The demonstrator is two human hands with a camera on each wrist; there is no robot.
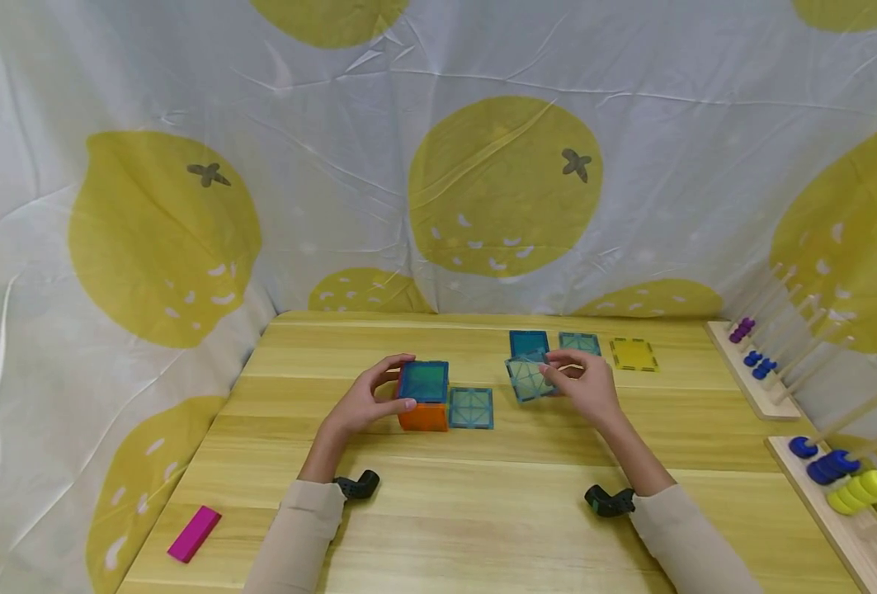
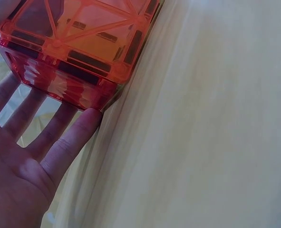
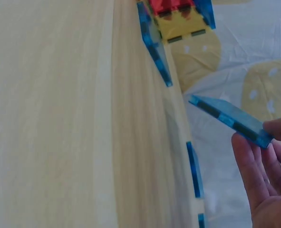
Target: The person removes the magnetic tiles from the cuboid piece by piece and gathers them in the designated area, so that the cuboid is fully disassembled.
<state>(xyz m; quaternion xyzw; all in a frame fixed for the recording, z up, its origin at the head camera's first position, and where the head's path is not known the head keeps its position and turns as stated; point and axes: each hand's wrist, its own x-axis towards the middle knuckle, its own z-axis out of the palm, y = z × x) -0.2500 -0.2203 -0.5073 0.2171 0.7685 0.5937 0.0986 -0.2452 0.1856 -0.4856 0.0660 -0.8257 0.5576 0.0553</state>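
Note:
A box built of magnetic tiles (image 1: 425, 417) stands left of centre, with a blue top, an orange front and a red side seen in the left wrist view. My left hand (image 1: 360, 402) grips it, thumb at the front and fingers along the red side (image 2: 59, 81). Flat against the box's right foot lies a light blue magnetic tile (image 1: 472, 408). My right hand (image 1: 590, 388) pinches another light blue magnetic tile (image 1: 527, 378) by its right edge, tilted above the table. In the right wrist view this tile (image 3: 233, 116) is held between thumb and fingers.
Behind the right hand lie a dark blue tile (image 1: 529, 341), a light blue tile (image 1: 579, 341) and a yellow tile (image 1: 634, 354). A magenta block (image 1: 194, 535) is at the front left. Two wooden peg boards (image 1: 753, 388) with beads line the right edge. Lemon-print cloth (image 1: 334, 181) hangs behind.

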